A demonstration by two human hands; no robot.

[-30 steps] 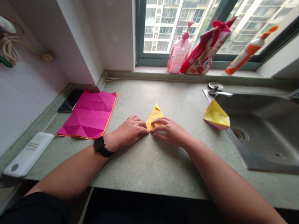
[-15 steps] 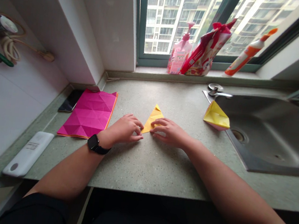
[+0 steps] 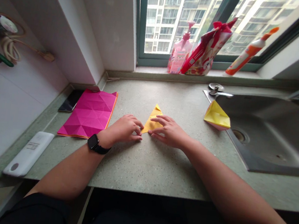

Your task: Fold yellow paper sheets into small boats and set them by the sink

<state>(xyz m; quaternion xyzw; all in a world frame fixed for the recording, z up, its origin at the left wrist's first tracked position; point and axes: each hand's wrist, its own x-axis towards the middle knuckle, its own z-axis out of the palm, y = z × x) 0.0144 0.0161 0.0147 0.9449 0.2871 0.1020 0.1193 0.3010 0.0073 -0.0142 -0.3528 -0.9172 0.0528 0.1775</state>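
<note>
A yellow sheet of paper folded into a triangle lies flat on the counter, its peak pointing away from me and a small flap turned at the tip. My left hand has its curled fingers and thumb closed at the paper's lower left corner. Over the right half rests my right hand, its fingers spread, with fingertips along the bottom edge. Those fingers hide the triangle's right corner. Off to the right, a folded yellow paper piece with a pinkish underside stands by the sink's edge.
Creased magenta paper with orange edges lies at left, partly over a dark phone. Nearer me is a white power bank. A steel sink is set in the right. A pump bottle and other packages line the windowsill.
My right fingers have slid slightly left along the triangle's bottom edge. My left hand has barely shifted, and the folded paper stays in place.
</note>
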